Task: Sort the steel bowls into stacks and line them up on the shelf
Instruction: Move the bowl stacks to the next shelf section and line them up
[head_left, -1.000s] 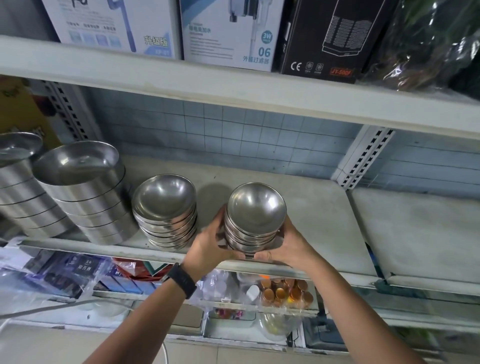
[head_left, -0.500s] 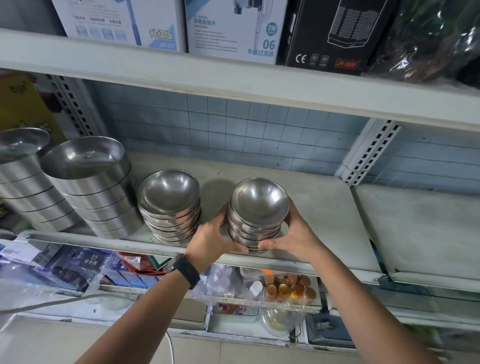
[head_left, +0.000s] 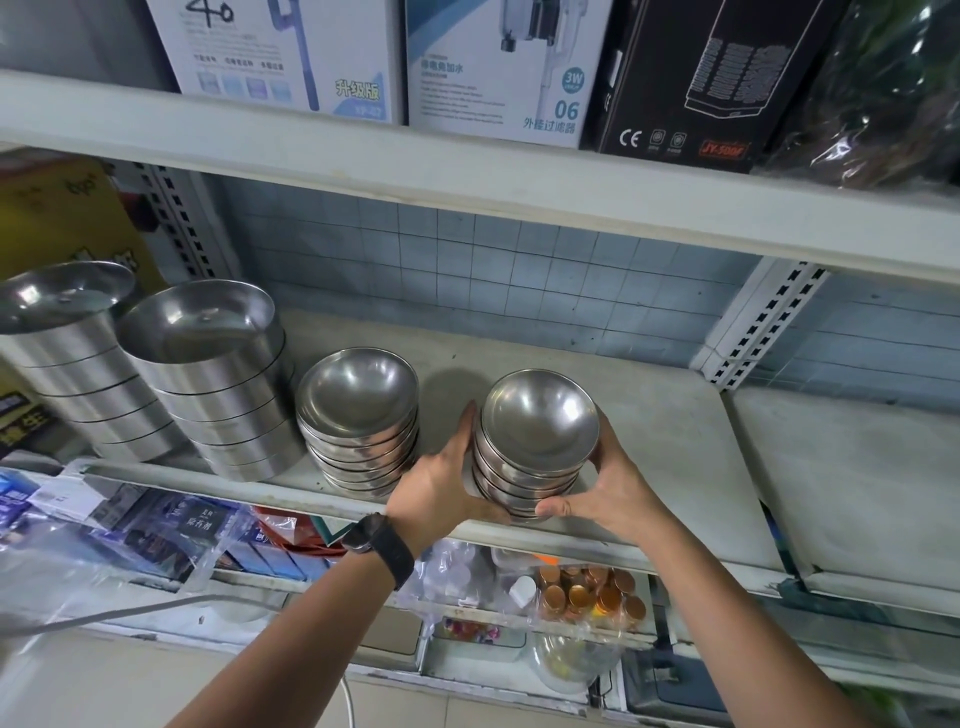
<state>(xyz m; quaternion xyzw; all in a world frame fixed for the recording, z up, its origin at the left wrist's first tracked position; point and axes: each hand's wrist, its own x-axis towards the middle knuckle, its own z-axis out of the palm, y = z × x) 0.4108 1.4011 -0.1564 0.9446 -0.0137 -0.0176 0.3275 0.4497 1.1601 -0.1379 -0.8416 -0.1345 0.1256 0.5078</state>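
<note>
While I clasp it from both sides, the stack of small round steel bowls stands at the near edge of the shelf, its top bowl open toward me. I cannot tell whether its base rests fully on the board or is just above it. My left hand curls round the stack's left side, fingers reaching up along the far side and thumb tucked at the base. My right hand wraps the right side the same way, its thumb lying along the lowest bowl at the front. The two thumbs nearly meet under the near rim. A black wristband sits on my left wrist.

Just to the left, apart from my left hand by a narrow gap, stands a second stack of round bowls of the same shape. Left of that, touching or nearly so, is a taller stack of straight-sided steel bowls, and beyond it at the far left another straight-sided stack. All four stand in a row along the shelf front.

Behind the row is a pale blue tiled wall. On the board above stand two white boxes and a black box. Below the shelf lie copper-lidded jars in clear plastic.
</note>
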